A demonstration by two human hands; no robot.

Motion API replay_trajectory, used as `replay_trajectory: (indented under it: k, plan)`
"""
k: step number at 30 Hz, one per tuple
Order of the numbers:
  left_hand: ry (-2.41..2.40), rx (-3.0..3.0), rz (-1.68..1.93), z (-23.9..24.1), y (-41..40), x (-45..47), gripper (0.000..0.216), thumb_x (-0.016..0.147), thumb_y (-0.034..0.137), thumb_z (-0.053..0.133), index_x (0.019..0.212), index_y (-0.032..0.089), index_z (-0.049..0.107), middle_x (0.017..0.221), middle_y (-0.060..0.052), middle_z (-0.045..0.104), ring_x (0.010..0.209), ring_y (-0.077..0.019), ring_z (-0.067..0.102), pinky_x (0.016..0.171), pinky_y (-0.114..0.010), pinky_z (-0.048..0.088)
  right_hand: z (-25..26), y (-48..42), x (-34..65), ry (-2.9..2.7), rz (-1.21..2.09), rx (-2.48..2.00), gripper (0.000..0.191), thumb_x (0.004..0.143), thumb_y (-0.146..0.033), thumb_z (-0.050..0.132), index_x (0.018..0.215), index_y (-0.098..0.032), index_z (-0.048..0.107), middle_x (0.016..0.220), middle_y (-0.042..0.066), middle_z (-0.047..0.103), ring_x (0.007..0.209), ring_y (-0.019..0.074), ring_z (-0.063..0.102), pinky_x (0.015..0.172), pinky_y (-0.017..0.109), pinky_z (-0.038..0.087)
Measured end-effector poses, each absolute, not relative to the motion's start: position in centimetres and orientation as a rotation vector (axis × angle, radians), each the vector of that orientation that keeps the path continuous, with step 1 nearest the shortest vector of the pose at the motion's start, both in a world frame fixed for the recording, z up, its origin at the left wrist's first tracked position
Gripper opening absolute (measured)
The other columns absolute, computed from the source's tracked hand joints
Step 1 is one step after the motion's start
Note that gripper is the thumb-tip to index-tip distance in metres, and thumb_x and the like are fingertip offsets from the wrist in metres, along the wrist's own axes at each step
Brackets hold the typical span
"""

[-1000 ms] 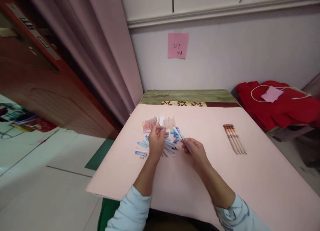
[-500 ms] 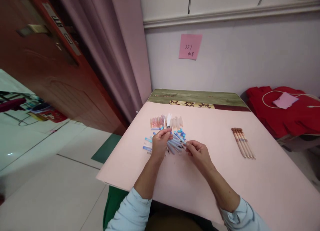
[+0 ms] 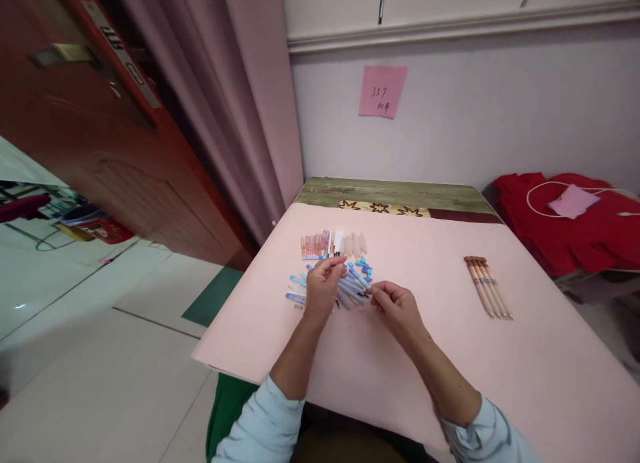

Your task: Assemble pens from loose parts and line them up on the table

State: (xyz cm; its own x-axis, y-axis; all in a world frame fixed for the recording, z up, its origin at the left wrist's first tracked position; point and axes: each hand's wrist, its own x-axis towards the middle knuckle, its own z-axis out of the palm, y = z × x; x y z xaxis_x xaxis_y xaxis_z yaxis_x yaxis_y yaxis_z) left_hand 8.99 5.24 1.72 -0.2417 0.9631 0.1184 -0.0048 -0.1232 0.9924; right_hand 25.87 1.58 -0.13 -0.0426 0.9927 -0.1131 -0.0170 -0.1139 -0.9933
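Observation:
My right hand point(image 3: 397, 306) pinches the near end of a light blue pen barrel point(image 3: 359, 277), which slants up and to the left. My left hand point(image 3: 323, 289) is closed, thumb against fingertips, above the pile; anything in it is too small to make out. Beneath both hands lies a loose pile of blue and pale pen parts point(image 3: 353, 293). Several small blue caps point(image 3: 367, 269) lie just behind the barrel. Farther back are a row of pinkish clear pen parts point(image 3: 314, 242), white slim pieces point(image 3: 339, 239) and pale translucent pieces point(image 3: 355, 243).
Several beige pens with brown tops point(image 3: 487, 287) lie side by side on the right of the pink-covered table point(image 3: 400, 369). A red cloth point(image 3: 610, 229) with a white cable is beyond the right edge. A curtain point(image 3: 250, 89) and a brown door point(image 3: 150, 183) stand left.
Both hands stay almost in place, the left shifting very slightly right. The right hand keeps its pinch on the pen barrel. The view has tilted a little.

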Motion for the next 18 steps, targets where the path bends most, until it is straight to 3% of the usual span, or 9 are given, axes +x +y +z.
replay_trajectory:
  k: [3,7,12,18]
  plan:
    - [1.329,1.256,1.503,1.89,4.98,8.92,0.022,0.08,0.027,0.062,0.095,0.017,0.075,0.092,-0.007,0.071,0.073,-0.015,0.066,0.072,-0.029,0.054,0.01,1.55,25.86,-1.157,1.338,-1.284,0.036,0.077,-0.053,0.068,0.074,-0.018,0.069,0.061,-0.001,0.06,0.051,0.0106,0.046,0.049,0.023,0.032]
    - [1.366,1.443,1.508,2.3,4.63,8.81,0.021,0.081,0.025,0.062,0.097,0.021,0.075,0.103,-0.007,0.07,0.092,-0.0185,0.067,0.083,-0.031,0.053,0.09,1.51,25.86,-1.165,1.324,-1.298,0.036,0.076,-0.053,0.069,0.074,-0.018,0.07,0.06,-0.001,0.06,0.051,0.0107,0.045,0.049,0.023,0.033]
    - [1.208,1.177,1.58,2.43,4.86,8.91,0.04,0.073,0.026,0.073,0.111,0.018,0.069,0.101,-0.009,0.072,0.097,-0.0202,0.067,0.089,-0.035,0.052,0.06,1.56,25.77,-1.173,1.341,-1.265,0.036,0.074,-0.054,0.071,0.079,-0.018,0.072,0.061,0.001,0.061,0.053,0.0122,0.049,0.051,0.024,0.038]
    - [1.165,0.948,1.601,2.67,4.94,8.85,0.045,0.065,0.026,0.079,0.107,0.014,0.068,0.097,-0.01,0.073,0.094,-0.0207,0.068,0.09,-0.037,0.051,-0.35,1.44,25.44,-1.157,1.409,-1.143,0.043,0.065,-0.049,0.081,0.094,-0.019,0.069,0.068,0.001,0.066,0.062,0.0152,0.059,0.062,0.028,0.048]
